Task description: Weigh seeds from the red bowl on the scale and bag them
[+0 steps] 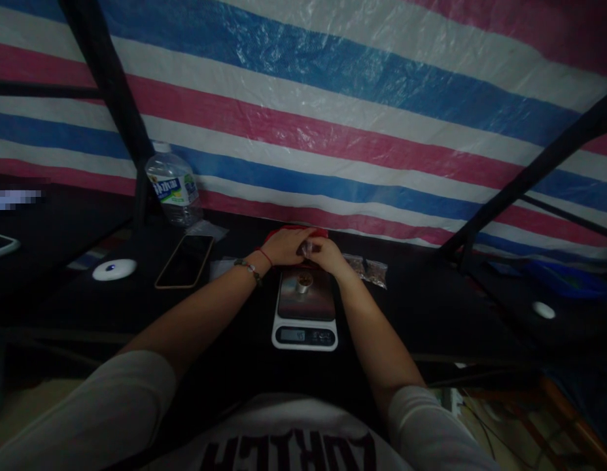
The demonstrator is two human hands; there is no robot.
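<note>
Hands, left hand (285, 246) and right hand (326, 254), meet behind scale (305, 336); display unreadable.

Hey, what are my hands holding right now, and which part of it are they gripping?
Both the left hand and right hand meet on a small clear plastic bag beyond the scale. Fingertips seem to pinch its top edge; the exact grip is too small to tell.

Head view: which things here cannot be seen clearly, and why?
- Small clear object pinched between the left hand and right hand: mostly covered by fingers.
- Red flat item behind the hands: largely hidden by them.
- White digital kitchen scale: display digits too small and dim.
- Small clear bags: contents too dark to identify.
- Left edge: a blurred patch.
</note>
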